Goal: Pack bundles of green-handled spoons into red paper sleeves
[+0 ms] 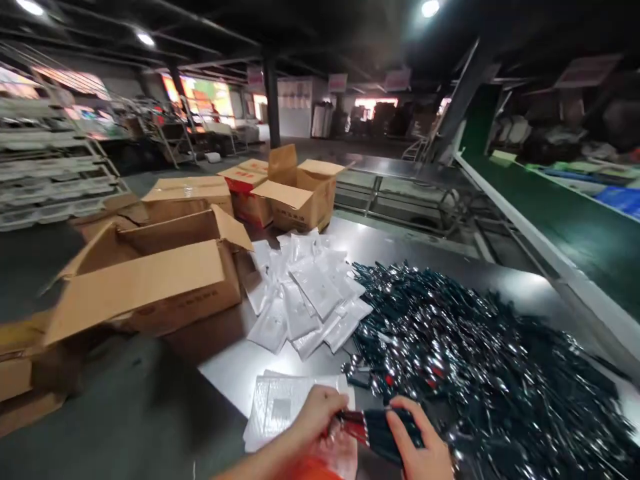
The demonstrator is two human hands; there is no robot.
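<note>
Both hands meet low at the near edge of the steel table (520, 283), and the step in hand looks like bagging: a dark-handled tool, with some red at its left end, is being fed toward a clear pouch. The left hand (316, 415) has its fingers (334, 399) curled shut on the red-tipped end of the dark tool (383, 430). The right hand (421, 448) closes its thumb and fingers around the tool's other end, so the piece spans the gap between the two grips and lies just under both sets of fingertips. A glossy clear pouch (339, 452) hangs below the left fingers, partly hidden by the wrist (whether the left hand also pinches it I cannot tell).

Just beyond the left knuckles lies a flat stack of empty pouches (280, 405), touching distance from the fingers. To the right of the right hand, and spreading far past it, is the large heap of tools (480, 353), its nearest pieces almost against the right fingers. Further out from the left fingers sits a loose pile of filled white packets (310, 297), and beyond that open cardboard boxes (150, 280).

By my judgement the next move calls for steadying the pouch mouth open and sliding the tool in end first without snagging the film.
</note>
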